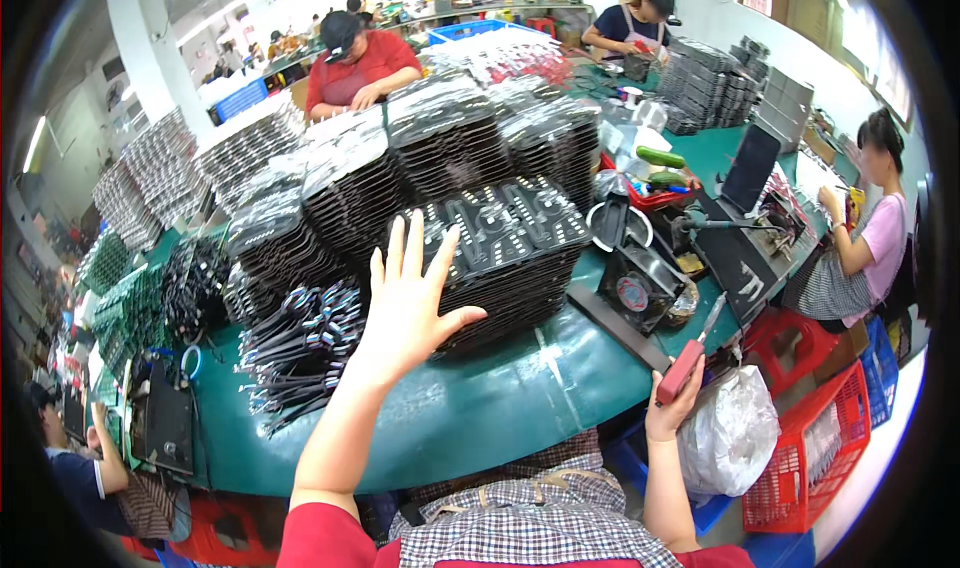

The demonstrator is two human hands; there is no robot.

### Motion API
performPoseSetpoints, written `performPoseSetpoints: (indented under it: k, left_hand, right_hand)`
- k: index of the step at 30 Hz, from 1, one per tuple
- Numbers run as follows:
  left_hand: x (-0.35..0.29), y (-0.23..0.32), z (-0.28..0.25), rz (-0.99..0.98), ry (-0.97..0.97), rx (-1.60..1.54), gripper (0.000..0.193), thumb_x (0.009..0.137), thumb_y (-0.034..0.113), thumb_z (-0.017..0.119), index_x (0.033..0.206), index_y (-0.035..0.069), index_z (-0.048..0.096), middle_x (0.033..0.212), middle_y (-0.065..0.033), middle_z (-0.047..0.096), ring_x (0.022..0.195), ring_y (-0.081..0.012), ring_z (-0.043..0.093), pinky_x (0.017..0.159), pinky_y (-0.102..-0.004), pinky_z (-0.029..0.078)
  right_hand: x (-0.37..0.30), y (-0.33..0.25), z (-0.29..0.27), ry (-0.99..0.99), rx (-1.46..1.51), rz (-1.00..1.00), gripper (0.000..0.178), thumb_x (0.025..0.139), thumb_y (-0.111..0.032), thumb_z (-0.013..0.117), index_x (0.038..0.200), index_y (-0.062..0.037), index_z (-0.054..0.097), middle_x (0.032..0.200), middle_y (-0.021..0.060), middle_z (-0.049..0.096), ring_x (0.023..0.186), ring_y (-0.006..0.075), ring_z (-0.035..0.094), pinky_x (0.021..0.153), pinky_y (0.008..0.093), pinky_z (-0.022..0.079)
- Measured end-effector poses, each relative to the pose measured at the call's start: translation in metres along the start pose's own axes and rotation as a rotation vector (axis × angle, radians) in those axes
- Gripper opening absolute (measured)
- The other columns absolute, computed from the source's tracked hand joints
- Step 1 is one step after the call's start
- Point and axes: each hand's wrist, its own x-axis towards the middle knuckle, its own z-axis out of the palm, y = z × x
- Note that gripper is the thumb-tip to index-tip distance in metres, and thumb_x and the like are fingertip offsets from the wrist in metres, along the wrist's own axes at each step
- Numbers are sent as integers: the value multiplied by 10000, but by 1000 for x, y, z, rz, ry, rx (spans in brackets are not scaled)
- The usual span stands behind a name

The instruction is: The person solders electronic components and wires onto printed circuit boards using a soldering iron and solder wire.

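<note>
My left hand [408, 306] is stretched out with its fingers spread, over the near edge of a tall stack of black flat panels [510, 233] with cutouts. It holds nothing; whether the fingertips touch the stack I cannot tell. Off to the right, beyond the table's front edge, my right hand [668, 415] is closed round a red-handled tool [682, 370] with a narrow metal tip pointing up and away. Its exact kind is not clear. A bundle of black cables [300, 348] with light connectors lies left of my left forearm.
More panel stacks [345, 183] rise behind on the green table [480, 418]. A dark bar [620, 328] and a black device [640, 283] lie at right. A white bag [730, 433] and red crate [810, 458] stand beside the table. Several people work around.
</note>
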Motion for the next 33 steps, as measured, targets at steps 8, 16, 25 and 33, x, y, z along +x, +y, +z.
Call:
performPoseSetpoints:
  k: [8, 16, 25, 33]
  left_hand:
    - [9, -4, 18, 47, -3, -19, 447, 818, 268, 638, 1236, 144, 543, 1302, -140, 485, 1238, -316, 412, 1015, -484, 295]
    - [23, -16, -32, 287, 516, 371, 193, 688, 43, 616, 878, 47, 648, 888, -61, 662, 779, -209, 590, 735, -362, 461]
    - [-72, -77, -119, -43, 682, -402, 194, 690, -135, 535, 848, -41, 596, 988, -140, 605, 887, -194, 587, 755, -282, 467]
    - [-51, -34, 23, -47, -258, -1380, 159, 649, 94, 561, 734, -19, 632, 888, -132, 607, 900, -239, 557, 821, -349, 431]
  right_hand:
    - [-7, 13, -7, -33, 73, 6, 830, 722, 83, 681, 1410, -33, 232, 1318, 190, 435, 1036, 272, 584, 896, 363, 459]
    - [-5, 8, -7, -44, 74, -10, 804, 729, 92, 664, 1403, -27, 241, 1312, 194, 435, 1042, 272, 577, 889, 363, 463]
    - [-2, 8, -5, 39, 45, -13, 737, 701, 50, 694, 1343, -5, 337, 1016, 162, 551, 879, 314, 575, 759, 384, 473]
    - [0, 9, -7, -35, -2, -16, 762, 745, -6, 702, 1385, -34, 289, 1206, 175, 518, 1005, 274, 591, 863, 366, 472]
